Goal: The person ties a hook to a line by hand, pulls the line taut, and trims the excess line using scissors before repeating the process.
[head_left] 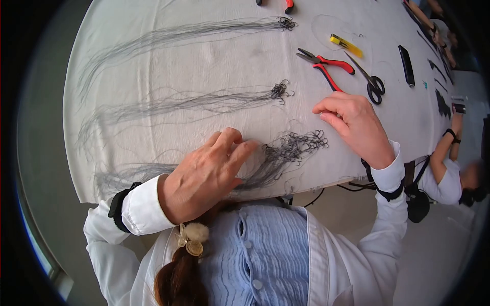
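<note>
My left hand [206, 166] is over the nearest bundle of fish hooks, fingers bent and apart, with the thumb close to the grey lines. The dark fish hooks [301, 145] of this bundle lie in a loose heap to the right of that hand. Their thin lines [138, 171] come out on its left side. Just above the heap is my right hand [354, 125], its thumb and index fingertips nearly together in a pinch. Anything between those fingertips is too fine to make out.
Two more hook bundles, a middle one [279, 92] and a far one [287, 23], lie on the white cloth [178, 71]. Red-handled pliers [326, 65], black scissors [374, 84], a yellow cutter [346, 45] and a black elongated object [406, 66] lie beyond my right hand. Other people sit at the right.
</note>
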{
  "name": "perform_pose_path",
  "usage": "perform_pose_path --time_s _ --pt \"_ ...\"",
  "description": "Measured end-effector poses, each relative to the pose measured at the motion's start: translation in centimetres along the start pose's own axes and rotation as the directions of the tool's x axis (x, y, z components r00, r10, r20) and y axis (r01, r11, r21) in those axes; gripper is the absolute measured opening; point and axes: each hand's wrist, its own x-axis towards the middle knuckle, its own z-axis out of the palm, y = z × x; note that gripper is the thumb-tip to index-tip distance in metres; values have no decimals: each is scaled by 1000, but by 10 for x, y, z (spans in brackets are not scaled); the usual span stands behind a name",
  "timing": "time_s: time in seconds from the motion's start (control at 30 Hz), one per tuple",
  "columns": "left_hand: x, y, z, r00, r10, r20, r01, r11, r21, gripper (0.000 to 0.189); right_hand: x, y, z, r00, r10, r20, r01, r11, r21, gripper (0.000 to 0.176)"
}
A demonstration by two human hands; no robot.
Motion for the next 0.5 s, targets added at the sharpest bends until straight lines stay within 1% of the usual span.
perform_pose_path --time_s 0.03,0.1,0.23,0.3,0.43,0.5 --pt "1 1 1 1000 7 2 -7 1000 -3 65 -4 3 -2 1000 7 -1 -7 1000 -4 8" --pt "4 3 1 999 -30 29 30 999 -12 71 -14 7 -3 995 88 37 -89 996 25 9" --pt "11 5 3 998 -32 61 32 999 -12 73 -27 14 3 995 90 51 -94 991 90 11" --pt "14 5 8 997 -28 66 28 1000 3 73 -28 14 9 999 37 0 -37 994 107 11" --pt "19 6 15 998 12 62 -15 999 48 73 -26 9 16 998 46 -41 -41 991 126 9" --pt "20 8 16 996 12 85 -19 996 86 72 -24 9 20 999 -19 -36 23 995 101 10"
